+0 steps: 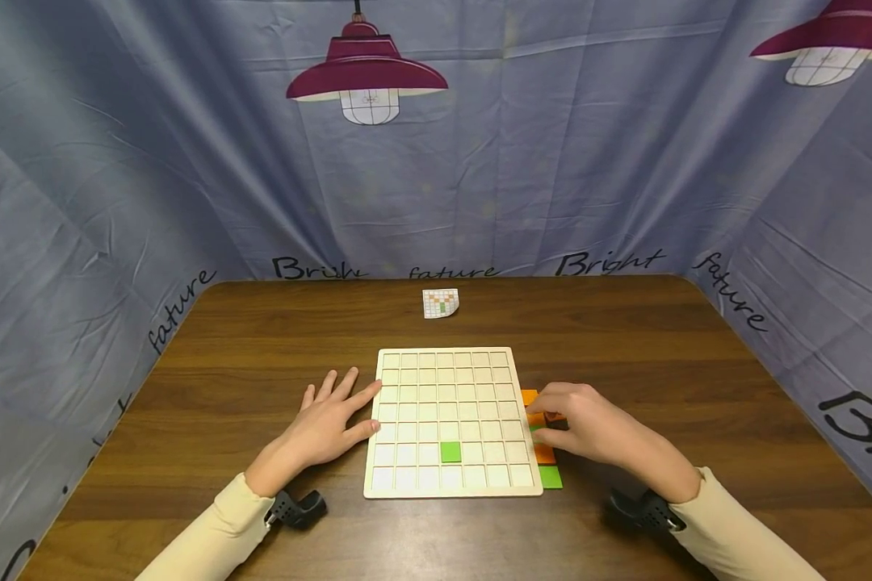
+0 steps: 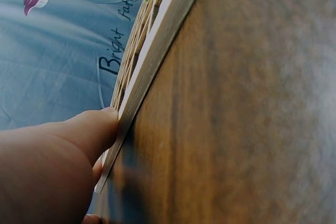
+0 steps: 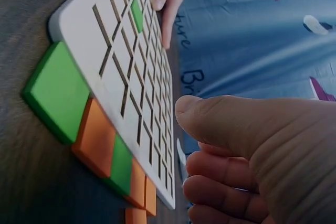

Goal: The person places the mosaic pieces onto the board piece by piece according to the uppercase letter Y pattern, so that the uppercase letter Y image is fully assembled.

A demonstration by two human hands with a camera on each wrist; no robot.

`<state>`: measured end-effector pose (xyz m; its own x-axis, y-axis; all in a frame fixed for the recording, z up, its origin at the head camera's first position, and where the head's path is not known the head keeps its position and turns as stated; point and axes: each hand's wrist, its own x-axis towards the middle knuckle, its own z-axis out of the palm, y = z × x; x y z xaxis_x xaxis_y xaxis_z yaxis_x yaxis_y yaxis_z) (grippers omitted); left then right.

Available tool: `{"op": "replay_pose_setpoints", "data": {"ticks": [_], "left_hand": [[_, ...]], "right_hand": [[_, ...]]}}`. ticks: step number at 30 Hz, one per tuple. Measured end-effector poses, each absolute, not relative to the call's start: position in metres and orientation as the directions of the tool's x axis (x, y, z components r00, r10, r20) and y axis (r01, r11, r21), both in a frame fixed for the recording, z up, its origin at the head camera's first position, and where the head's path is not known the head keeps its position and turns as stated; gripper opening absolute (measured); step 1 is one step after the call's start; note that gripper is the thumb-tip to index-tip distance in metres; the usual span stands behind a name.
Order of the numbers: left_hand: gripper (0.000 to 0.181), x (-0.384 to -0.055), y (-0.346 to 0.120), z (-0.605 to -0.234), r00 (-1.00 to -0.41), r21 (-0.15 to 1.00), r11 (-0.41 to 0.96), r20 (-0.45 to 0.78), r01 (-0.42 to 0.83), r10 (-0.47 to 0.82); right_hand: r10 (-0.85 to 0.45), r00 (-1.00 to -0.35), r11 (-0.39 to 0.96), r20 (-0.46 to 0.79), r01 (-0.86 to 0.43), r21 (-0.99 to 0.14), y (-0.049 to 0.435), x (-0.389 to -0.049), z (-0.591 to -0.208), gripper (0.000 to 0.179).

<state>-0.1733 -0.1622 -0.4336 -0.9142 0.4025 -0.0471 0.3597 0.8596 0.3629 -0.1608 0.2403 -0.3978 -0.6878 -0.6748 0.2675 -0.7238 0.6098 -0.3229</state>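
Observation:
A pale wooden grid board [image 1: 414, 411] lies on the table, and one green square tile [image 1: 450, 452] sits in a cell of its second row from the front. My left hand [image 1: 323, 428] rests with spread fingers at the board's left edge; its thumb and index finger touch that edge. Over a row of tiles along the right edge hovers my right hand [image 1: 592, 424], fingers bent, thumb and index apart, no tile seen between them. That row has a green tile [image 3: 58, 93] at the near end, then an orange tile [image 3: 95, 137], another green tile [image 3: 121, 166] and further orange ones.
Behind the board lies a small paper card [image 1: 440, 303] with a printed grid of orange and green squares, one corner curled. The brown wooden table [image 1: 262, 323] is enclosed by blue-grey curtains [image 1: 480, 177] with lamp prints and lettering.

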Motion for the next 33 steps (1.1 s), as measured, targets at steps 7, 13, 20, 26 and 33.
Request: {"op": "replay_pose_setpoints", "data": {"ticks": [7,13,20,26,33], "left_hand": [[0.062,-0.174,-0.163,-0.434,-0.916,0.361,0.863,-0.051,0.354,0.398],[0.062,-0.175,-0.164,-0.435,-0.915,0.354,0.865,-0.056,0.355,0.398],[0.062,-0.176,-0.163,-0.436,-0.913,0.355,0.862,-0.051,0.362,0.405],[0.061,-0.175,-0.163,-0.435,-0.914,0.354,0.863,-0.052,0.361,0.403],[0.062,-0.175,-0.163,-0.435,-0.914,0.354,0.865,-0.063,0.354,0.4]], "right_hand": [[-0.656,-0.706,0.632,0.267,-0.707,-0.318,0.248,-0.155,-0.398,0.027],[-0.647,-0.71,0.64,0.276,-0.703,-0.309,0.252,-0.155,-0.405,0.028],[-0.636,-0.743,0.667,0.208,-0.664,-0.338,0.254,-0.157,-0.41,0.025],[-0.649,-0.739,0.661,0.178,-0.664,-0.349,0.253,-0.161,-0.415,0.021],[-0.637,-0.751,0.673,0.171,-0.651,-0.352,0.25,-0.162,-0.419,0.021]]}}
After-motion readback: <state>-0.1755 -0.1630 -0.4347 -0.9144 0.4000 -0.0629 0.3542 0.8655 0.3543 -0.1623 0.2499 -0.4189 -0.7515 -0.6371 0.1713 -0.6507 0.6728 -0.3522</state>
